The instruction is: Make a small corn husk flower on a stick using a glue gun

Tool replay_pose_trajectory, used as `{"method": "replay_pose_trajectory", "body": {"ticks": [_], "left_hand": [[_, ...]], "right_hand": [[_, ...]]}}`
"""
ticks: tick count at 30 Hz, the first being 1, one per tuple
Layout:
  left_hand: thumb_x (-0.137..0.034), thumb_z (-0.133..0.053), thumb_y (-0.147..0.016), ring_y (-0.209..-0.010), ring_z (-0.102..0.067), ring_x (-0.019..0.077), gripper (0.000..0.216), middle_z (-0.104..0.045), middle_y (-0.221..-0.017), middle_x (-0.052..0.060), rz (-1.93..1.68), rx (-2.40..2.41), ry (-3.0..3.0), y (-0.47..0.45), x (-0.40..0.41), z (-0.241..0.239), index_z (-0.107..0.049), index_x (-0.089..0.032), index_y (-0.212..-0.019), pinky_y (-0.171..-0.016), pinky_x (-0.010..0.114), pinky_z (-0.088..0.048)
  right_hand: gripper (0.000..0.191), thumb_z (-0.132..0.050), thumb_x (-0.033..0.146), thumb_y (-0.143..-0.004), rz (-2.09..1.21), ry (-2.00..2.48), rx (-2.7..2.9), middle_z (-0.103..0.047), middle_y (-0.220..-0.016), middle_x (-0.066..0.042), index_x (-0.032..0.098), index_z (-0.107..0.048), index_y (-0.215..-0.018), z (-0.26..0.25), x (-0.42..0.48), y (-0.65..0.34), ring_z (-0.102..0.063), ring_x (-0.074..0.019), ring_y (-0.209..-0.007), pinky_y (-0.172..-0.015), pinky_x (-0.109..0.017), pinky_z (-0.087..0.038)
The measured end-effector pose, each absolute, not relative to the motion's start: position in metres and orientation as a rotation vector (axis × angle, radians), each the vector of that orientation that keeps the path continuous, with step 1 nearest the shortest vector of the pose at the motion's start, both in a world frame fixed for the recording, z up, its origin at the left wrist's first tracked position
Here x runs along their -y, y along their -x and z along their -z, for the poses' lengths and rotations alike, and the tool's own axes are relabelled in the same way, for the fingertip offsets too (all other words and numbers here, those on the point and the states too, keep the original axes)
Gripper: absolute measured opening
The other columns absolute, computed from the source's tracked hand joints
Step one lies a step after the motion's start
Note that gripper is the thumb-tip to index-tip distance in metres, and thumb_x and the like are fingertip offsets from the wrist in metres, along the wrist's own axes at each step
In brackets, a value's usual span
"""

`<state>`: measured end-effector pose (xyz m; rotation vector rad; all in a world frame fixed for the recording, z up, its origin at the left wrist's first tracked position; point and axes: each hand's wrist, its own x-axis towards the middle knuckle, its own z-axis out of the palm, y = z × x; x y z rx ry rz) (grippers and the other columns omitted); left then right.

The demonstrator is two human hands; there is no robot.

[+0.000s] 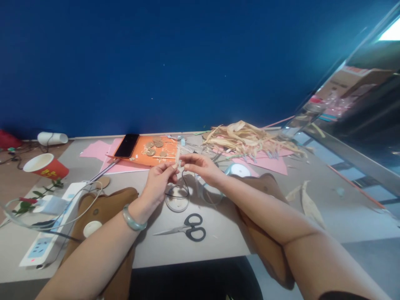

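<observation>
At the far left a red paper cup (46, 166) lies tipped on its side, and a white power strip (46, 241) sits at the grey table's (343, 216) near edge with its cables looping away from the middle. A brown cloth (103, 204) lies under the left forearm. The left hand (159, 181), a green bangle (133, 218) at its wrist, is closed in a fingertip pinch on the lower end of a thin pale strip (178, 157). The strip stands nearly upright above a clear round dish (177, 200), probably so that loose bits fall into it. A dark thread (184, 183) hangs from the pinch down to the dish. Black-handled scissors (187, 228) lie closed just in front, within easy reach. Behind, a black phone (126, 145) rests on an orange sheet (142, 156). The right hand (201, 166) meets the left, its fingertips closed on the same strip, steadying it from the other side. Farther right, dried husks (246, 139) are heaped on pink paper.
</observation>
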<state>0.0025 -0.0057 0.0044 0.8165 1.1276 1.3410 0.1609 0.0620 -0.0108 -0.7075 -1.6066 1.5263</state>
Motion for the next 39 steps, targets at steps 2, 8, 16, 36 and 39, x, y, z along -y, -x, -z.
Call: {"method": "replay_pose_trajectory", "body": {"ticks": [2,8,16,36,39], "left_hand": [[-0.034,-0.076,-0.067,-0.046,-0.050,0.0059,0.025,-0.059,-0.055,-0.002,-1.441,-1.126,-0.844,0.002,0.002,-0.003,-0.066,-0.013,-0.075,-0.048,0.018,-0.040],[-0.028,-0.075,-0.067,-0.046,-0.051,0.0046,0.020,-0.064,-0.063,-0.002,-1.798,-1.106,-0.827,0.020,-0.008,-0.009,-0.065,-0.015,-0.077,-0.047,0.017,-0.041],[-0.027,-0.075,-0.066,-0.046,-0.051,0.0043,0.020,-0.062,-0.063,-0.003,-1.867,-1.079,-0.772,0.023,-0.011,-0.012,-0.062,-0.016,-0.077,-0.046,0.016,-0.041],[-0.023,-0.072,-0.069,-0.046,-0.049,0.0037,0.015,-0.059,-0.062,-0.005,-2.003,-1.074,-0.686,0.047,-0.022,-0.018,-0.060,-0.018,-0.076,-0.046,0.016,-0.040],[-0.023,-0.072,-0.067,-0.045,-0.048,0.0034,0.016,-0.058,-0.061,-0.006,-1.980,-1.073,-0.642,0.046,-0.024,-0.018,-0.059,-0.018,-0.075,-0.046,0.016,-0.039]], "right_hand": [[0.037,-0.070,0.037,-0.076,-1.337,0.793,1.674,-0.070,-0.087,-0.005,0.017,-0.069,-0.106,0.012,-0.065,-0.162,-0.063,-0.0142,-0.077,-0.076,-0.031,-0.051],[0.036,-0.059,0.050,-0.084,-0.974,0.950,1.835,-0.049,-0.050,0.003,0.015,-0.066,-0.077,0.015,-0.068,-0.165,-0.042,-0.0090,-0.048,-0.048,-0.023,-0.035],[0.023,-0.059,0.036,-0.087,-0.876,0.597,2.379,-0.062,-0.063,-0.001,0.016,-0.069,-0.081,0.017,-0.054,-0.162,-0.050,-0.0118,-0.058,-0.063,-0.026,-0.039],[0.027,-0.061,0.035,-0.089,-0.569,0.501,2.567,-0.064,-0.067,-0.003,0.015,-0.062,-0.070,0.045,-0.064,-0.153,-0.056,-0.0135,-0.064,-0.076,-0.030,-0.033],[0.022,-0.056,0.032,-0.092,-0.524,0.546,2.529,-0.070,-0.077,-0.006,0.015,-0.068,-0.084,0.040,-0.066,-0.150,-0.060,-0.0154,-0.071,-0.079,-0.031,-0.033]]}}
